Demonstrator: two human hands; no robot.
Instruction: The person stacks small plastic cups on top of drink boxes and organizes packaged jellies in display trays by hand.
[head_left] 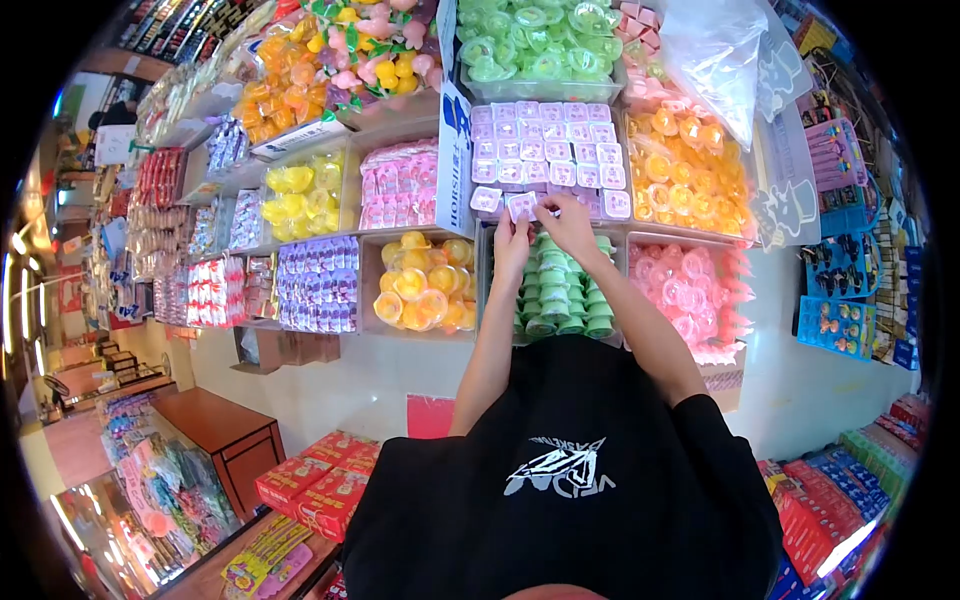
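Small square pale-purple printed packs (532, 151) fill neat rear rows, front row apparently incomplete, where one matching square pack (521, 207) sits pinched between left hand (513, 238) and right hand (566, 220) fingertips.

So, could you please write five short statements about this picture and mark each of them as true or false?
1. The left hand and right hand are both at one small lilac pack. True.
2. The person is dressed in white. False: the shirt is black, with a pale print.
3. The stacked green pieces are nearer to the shirt than that pack is. True.
4. Just right of these stacks lie yellow pieces. False: pink pieces lie there.
5. Orange pieces lie just beyond the pink ones. True.
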